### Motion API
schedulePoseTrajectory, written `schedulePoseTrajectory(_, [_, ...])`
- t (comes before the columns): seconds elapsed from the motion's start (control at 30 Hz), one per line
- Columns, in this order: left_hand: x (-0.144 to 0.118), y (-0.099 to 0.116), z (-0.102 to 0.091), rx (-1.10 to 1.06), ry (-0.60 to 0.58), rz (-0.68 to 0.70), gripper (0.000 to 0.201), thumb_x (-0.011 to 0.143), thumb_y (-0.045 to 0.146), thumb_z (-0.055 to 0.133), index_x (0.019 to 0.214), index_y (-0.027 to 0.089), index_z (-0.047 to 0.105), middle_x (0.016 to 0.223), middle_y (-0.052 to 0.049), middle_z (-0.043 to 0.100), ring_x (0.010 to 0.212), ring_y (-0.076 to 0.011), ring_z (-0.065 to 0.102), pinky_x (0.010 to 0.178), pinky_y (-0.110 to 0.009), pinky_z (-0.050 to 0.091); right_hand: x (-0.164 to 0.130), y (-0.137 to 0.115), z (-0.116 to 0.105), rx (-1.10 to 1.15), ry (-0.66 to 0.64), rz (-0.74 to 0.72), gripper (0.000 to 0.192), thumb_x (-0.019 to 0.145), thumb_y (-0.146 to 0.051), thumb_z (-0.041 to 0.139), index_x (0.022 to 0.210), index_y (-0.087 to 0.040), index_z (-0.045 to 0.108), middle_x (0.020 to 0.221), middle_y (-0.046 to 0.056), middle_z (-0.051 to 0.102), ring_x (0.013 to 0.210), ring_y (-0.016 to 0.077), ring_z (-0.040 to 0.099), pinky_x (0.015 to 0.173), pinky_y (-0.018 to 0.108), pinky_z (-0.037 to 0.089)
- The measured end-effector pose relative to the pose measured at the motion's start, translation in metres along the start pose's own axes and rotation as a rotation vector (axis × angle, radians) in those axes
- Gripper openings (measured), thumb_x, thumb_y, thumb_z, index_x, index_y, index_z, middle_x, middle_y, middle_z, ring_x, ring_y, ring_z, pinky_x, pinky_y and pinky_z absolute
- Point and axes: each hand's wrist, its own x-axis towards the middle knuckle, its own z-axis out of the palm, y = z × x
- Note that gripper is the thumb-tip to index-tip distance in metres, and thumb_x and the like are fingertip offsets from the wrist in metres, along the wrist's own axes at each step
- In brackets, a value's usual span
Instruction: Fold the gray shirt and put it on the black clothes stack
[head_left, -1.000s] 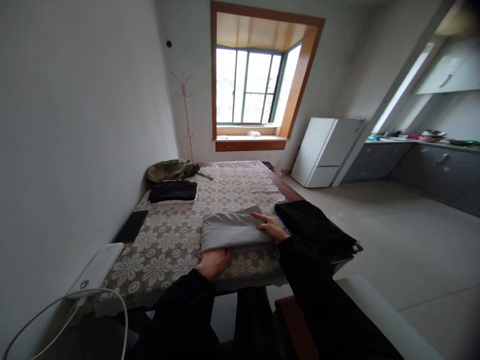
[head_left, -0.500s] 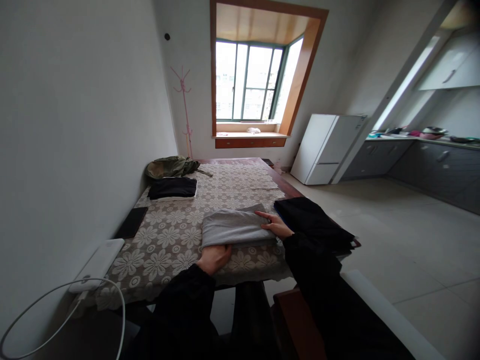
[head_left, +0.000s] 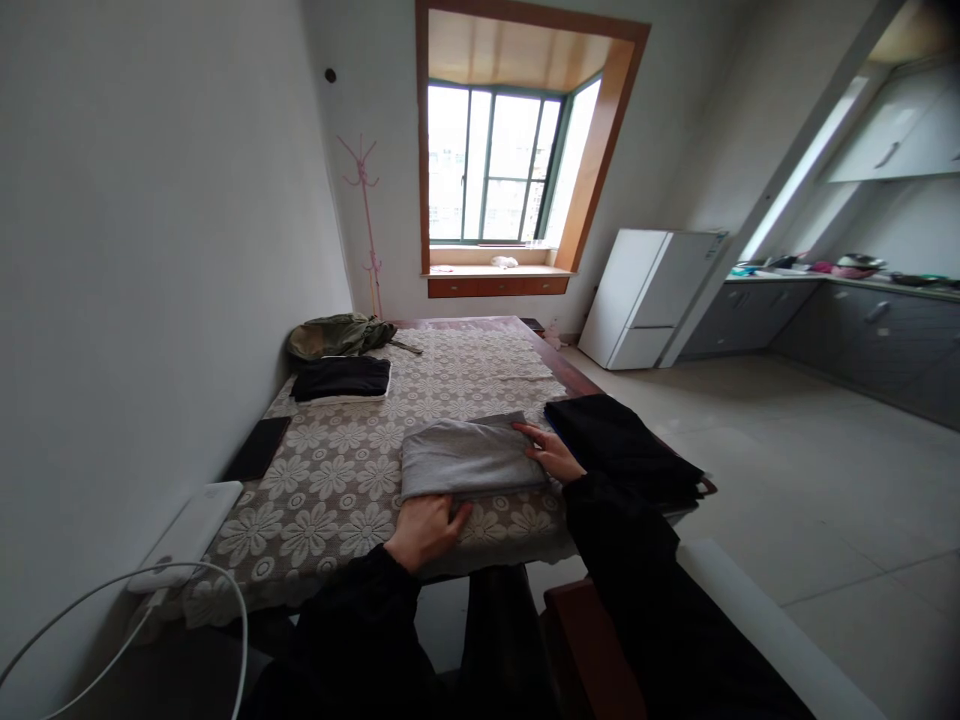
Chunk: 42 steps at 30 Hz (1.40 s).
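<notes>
A folded grey garment [head_left: 472, 458] lies flat on the lace tablecloth [head_left: 330, 480] in front of me. My left hand [head_left: 427, 530] is at its near edge, thumb stretched away from the fingers; the fingertips are hard to see against the cloth. At the garment's right side rests my right hand [head_left: 553, 453], its fingers extended and apart over the edge. Just beyond that hand, a stack of folded black clothes [head_left: 622, 450] lies on the table's right side.
Along the left wall are a white power bank [head_left: 184, 535] with a white cable [head_left: 244, 620], a black phone-like slab [head_left: 257, 449], a folded black garment [head_left: 341, 378] and an olive bag [head_left: 334, 337]. A brown seat [head_left: 589, 640] is below the table's near edge.
My left hand has drawn back from beneath the garment's near edge, showing more of the hand and thumb. My right hand stays at the right side, fingers slightly more spread.
</notes>
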Motion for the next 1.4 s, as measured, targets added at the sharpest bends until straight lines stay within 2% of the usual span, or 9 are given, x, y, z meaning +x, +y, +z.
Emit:
schedulePoseTrajectory(0.23, [-0.028, 0.008, 0.002, 0.009, 0.138, 0.055, 0.058, 0.102, 0.058, 0.037, 0.143, 0.023, 0.058, 0.139, -0.013, 0.067, 0.127, -0.0363, 0.059, 0.108, -0.052, 0.042, -0.003, 0.001, -0.003, -0.049, 0.016, -0.018, 0.069, 0.068, -0.018, 0.062, 0.135, -0.024, 0.070, 0.158, 0.007, 0.051, 0.153, 0.0312, 0.036, 0.128, 0.047, 0.025])
schedulePoseTrajectory(0.43, [-0.041, 0.011, -0.006, -0.001, 0.109, 0.078, 0.063, 0.098, 0.054, 0.049, 0.152, 0.022, 0.050, 0.152, -0.012, 0.058, 0.133, -0.0373, 0.053, 0.113, -0.055, 0.039, -0.002, 0.002, -0.005, -0.076, -0.003, -0.016, 0.067, 0.069, -0.019, 0.063, 0.135, -0.023, 0.071, 0.159, 0.006, 0.050, 0.154, 0.0316, 0.035, 0.129, 0.046, 0.021])
schedulePoseTrajectory(0.6, [-0.045, 0.008, -0.009, -0.039, 0.087, 0.076, 0.064, 0.099, 0.054, 0.047, 0.154, 0.021, 0.048, 0.156, -0.011, 0.054, 0.140, -0.0351, 0.048, 0.120, -0.053, 0.034, -0.004, 0.008, -0.003, 0.071, 0.003, 0.052, 0.071, 0.067, -0.022, 0.067, 0.138, -0.024, 0.069, 0.162, 0.005, 0.047, 0.154, 0.0311, 0.033, 0.129, 0.046, 0.020])
schedulePoseTrajectory(0.73, [-0.048, 0.008, 0.001, -0.025, 0.122, 0.074, 0.060, 0.099, 0.052, 0.049, 0.152, 0.024, 0.051, 0.159, -0.010, 0.051, 0.145, -0.0373, 0.043, 0.124, -0.057, 0.028, -0.007, 0.012, -0.003, 0.266, 0.026, 0.165, 0.074, 0.065, -0.023, 0.071, 0.139, -0.026, 0.068, 0.162, 0.005, 0.047, 0.147, 0.0336, 0.044, 0.124, 0.047, 0.031])
schedulePoseTrajectory(0.87, [-0.053, 0.007, 0.012, -0.013, 0.180, 0.098, 0.060, 0.099, 0.051, 0.050, 0.153, 0.025, 0.048, 0.161, -0.009, 0.049, 0.147, -0.0385, 0.040, 0.124, -0.060, 0.025, -0.009, 0.009, -0.002, 0.351, 0.032, 0.198, 0.073, 0.062, -0.022, 0.073, 0.135, -0.027, 0.071, 0.153, 0.006, 0.057, 0.134, 0.0328, 0.057, 0.111, 0.043, 0.046])
schedulePoseTrajectory(1.0, [-0.055, 0.003, 0.017, -0.011, 0.208, 0.123, 0.061, 0.100, 0.049, 0.050, 0.155, 0.025, 0.046, 0.161, -0.009, 0.048, 0.149, -0.0378, 0.038, 0.125, -0.059, 0.025, -0.011, 0.004, -0.002, 0.392, 0.046, 0.203, 0.071, 0.062, -0.023, 0.074, 0.133, -0.026, 0.072, 0.140, 0.007, 0.067, 0.120, 0.0289, 0.065, 0.100, 0.038, 0.052])
schedulePoseTrajectory(1.1, [-0.055, 0.001, 0.019, -0.001, 0.214, 0.126, 0.061, 0.099, 0.048, 0.052, 0.155, 0.025, 0.045, 0.162, -0.009, 0.047, 0.150, -0.0372, 0.036, 0.126, -0.059, 0.024, -0.012, 0.001, -0.001, 0.459, 0.041, 0.231, 0.074, 0.061, -0.024, 0.075, 0.135, -0.024, 0.071, 0.123, 0.007, 0.075, 0.104, 0.0256, 0.069, 0.091, 0.036, 0.054])
schedulePoseTrajectory(1.23, [-0.055, 0.001, 0.020, -0.002, 0.213, 0.116, 0.061, 0.099, 0.049, 0.052, 0.154, 0.024, 0.046, 0.162, -0.009, 0.047, 0.152, -0.0365, 0.035, 0.127, -0.058, 0.025, -0.013, 0.000, -0.001, 0.506, 0.037, 0.257, 0.077, 0.057, -0.024, 0.077, 0.135, -0.024, 0.071, 0.106, 0.005, 0.078, 0.089, 0.0214, 0.068, 0.080, 0.031, 0.053])
schedulePoseTrajectory(1.4, [-0.062, 0.003, 0.006, -0.053, 0.130, 0.108, 0.058, 0.097, 0.049, 0.056, 0.149, 0.025, 0.053, 0.163, -0.008, 0.047, 0.154, -0.0379, 0.033, 0.126, -0.058, 0.027, -0.013, 0.001, 0.000, 0.433, 0.073, 0.242, 0.075, 0.059, -0.026, 0.075, 0.135, -0.023, 0.071, 0.109, 0.005, 0.077, 0.090, 0.0225, 0.067, 0.079, 0.032, 0.053])
